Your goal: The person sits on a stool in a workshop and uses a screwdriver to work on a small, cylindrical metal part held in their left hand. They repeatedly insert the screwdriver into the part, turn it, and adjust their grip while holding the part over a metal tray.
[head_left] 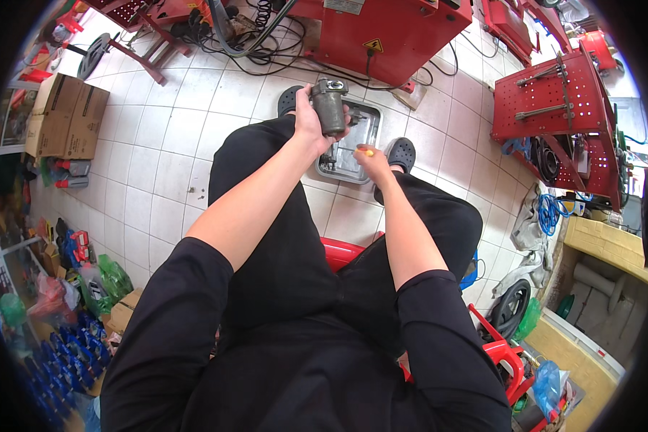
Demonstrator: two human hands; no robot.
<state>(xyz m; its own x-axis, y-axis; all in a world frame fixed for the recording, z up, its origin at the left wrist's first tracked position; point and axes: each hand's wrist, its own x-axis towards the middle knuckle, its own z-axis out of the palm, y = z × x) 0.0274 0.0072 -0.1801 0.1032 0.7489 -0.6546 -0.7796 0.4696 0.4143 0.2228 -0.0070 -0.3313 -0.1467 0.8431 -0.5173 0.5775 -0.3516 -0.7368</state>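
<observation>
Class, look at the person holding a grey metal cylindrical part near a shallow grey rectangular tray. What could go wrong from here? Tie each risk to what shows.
1. The left hand alone holds the grey metal cylindrical part; a slip could drop it onto the dark perforated clog nearby.
2. Dark pieces lie in the shallow grey rectangular tray, so a fall might damage them.

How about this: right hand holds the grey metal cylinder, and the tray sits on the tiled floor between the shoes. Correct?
Wrong hand. In the head view, the left hand holds the grey metal cylinder; the tray sits on the tiled floor between the shoes.
</observation>
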